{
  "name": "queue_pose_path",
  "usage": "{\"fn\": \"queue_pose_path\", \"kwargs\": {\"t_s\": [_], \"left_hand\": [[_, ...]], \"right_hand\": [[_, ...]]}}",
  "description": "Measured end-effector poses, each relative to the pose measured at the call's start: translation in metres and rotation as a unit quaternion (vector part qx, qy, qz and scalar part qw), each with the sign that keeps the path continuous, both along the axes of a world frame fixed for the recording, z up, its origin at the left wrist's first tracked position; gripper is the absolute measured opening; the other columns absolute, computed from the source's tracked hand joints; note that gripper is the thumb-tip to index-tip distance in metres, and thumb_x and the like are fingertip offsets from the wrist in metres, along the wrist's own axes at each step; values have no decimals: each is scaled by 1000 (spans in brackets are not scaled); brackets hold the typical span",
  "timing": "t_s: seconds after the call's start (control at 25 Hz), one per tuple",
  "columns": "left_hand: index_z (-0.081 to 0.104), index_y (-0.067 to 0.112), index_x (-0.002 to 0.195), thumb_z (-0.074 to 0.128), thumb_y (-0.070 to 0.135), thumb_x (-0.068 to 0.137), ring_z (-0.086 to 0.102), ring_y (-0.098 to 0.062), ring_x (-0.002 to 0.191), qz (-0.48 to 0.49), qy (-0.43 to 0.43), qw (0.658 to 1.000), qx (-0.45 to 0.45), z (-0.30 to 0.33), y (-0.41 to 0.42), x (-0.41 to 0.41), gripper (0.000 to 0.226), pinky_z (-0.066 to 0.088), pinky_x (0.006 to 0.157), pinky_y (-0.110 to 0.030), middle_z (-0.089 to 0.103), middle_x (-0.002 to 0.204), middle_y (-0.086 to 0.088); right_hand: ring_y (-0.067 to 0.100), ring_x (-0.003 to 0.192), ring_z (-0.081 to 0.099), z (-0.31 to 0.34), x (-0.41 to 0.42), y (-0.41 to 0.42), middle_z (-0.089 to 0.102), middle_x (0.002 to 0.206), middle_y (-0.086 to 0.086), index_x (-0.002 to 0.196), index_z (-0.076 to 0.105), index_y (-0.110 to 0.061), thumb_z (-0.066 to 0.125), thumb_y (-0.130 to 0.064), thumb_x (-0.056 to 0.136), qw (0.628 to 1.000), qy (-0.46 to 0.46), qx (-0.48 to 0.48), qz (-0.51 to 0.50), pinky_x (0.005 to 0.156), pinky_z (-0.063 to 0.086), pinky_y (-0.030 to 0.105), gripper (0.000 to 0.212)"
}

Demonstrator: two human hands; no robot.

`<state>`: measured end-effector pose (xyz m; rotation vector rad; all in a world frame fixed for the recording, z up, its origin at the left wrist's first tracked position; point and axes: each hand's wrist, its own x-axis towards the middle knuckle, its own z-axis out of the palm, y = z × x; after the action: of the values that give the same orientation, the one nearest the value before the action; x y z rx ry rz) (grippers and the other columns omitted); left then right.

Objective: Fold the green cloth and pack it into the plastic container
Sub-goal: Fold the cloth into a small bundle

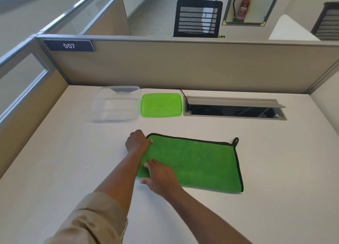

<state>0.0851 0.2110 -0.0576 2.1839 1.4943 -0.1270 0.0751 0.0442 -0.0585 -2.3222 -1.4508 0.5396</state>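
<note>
Both hands grasp the green cloth (192, 163) on the desk (64, 161): left hand (137, 141) pinches the far-left corner, right hand (157, 177) the near-left edge. Uneven lifting would likely skew the fold, hindering fit in the plastic container (117, 102).

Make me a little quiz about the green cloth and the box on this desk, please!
1. True or false: the green lid is snapped onto the clear container.
2. Which edge of the green cloth are the left hand and the right hand both at? A) its left edge B) its right edge C) its far edge
3. Fill in: the cloth's small hanging loop is at its far ____ corner.

Key
1. False: the lid lies flat on the desk, just right of the open container.
2. A
3. right
</note>
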Motion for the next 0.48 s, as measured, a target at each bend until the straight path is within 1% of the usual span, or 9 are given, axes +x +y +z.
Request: {"fn": "queue_pose_path", "kwargs": {"t_s": [0.08, 0.2, 0.28, 0.32, 0.36, 0.44, 0.48], "left_hand": [[63, 12, 94, 76, 43, 75, 62, -31, 93, -7, 3, 1000, -6, 2, 1, 0, 39, 45, 72, -33, 66, 103, -10], [61, 13, 82, 77, 44, 74, 59, -28, 81, -6, 0, 1000, -18, -1, 2, -1, 35, 44, 67, -32, 67, 95, -8], [61, 12, 80, 77, 45, 72, 62, -29, 82, 5, -2, 1000, -26, -3, 4, -2, 37, 45, 66, -32, 68, 94, -9], [62, 11, 82, 78, 45, 71, 63, -30, 84, 12, -4, 999, -31, -5, 5, -3, 38, 46, 67, -32, 68, 95, -9], [64, 10, 85, 78, 45, 71, 64, -30, 87, 17, -6, 999, -36, -6, 6, -3, 40, 47, 68, -33, 68, 97, -9], [65, 9, 93, 78, 44, 72, 64, -31, 93, 22, -5, 999, -47, -7, 7, -1, 43, 46, 70, -33, 66, 100, -9], [65, 9, 97, 78, 43, 73, 63, -31, 96, 23, -3, 998, -52, -7, 8, 0, 44, 46, 71, -33, 65, 102, -9]], "right_hand": [[28, 81, 60, -5, -4, 7, 60, 100, 8, 108, 52, -11, 72, -48, 76, 999, -38, -21, 11, 65, 45, 37, 53], [29, 79, 58, -11, -8, 14, 57, 101, 9, 111, 49, -10, 73, -46, 75, 995, -91, -23, 17, 61, 42, 38, 56], [28, 76, 58, -15, -12, 20, 57, 98, 9, 111, 49, -9, 73, -42, 77, 993, -113, -15, 18, 59, 37, 37, 53], [26, 71, 59, -17, -13, 22, 58, 94, 8, 108, 51, -10, 75, -40, 76, 991, -131, -14, 23, 56, 35, 35, 50], [22, 63, 58, -18, -14, 24, 59, 85, 5, 102, 55, -13, 78, -37, 72, 988, -148, -22, 29, 50, 33, 31, 45], [14, 43, 51, -19, -15, 26, 56, 65, -3, 85, 58, -21, 83, -30, 61, 985, -166, -41, 37, 41, 24, 24, 36], [12, 37, 48, -20, -14, 26, 54, 59, -5, 80, 57, -22, 83, -26, 58, 984, -169, -37, 37, 39, 21, 22, 34]]}}
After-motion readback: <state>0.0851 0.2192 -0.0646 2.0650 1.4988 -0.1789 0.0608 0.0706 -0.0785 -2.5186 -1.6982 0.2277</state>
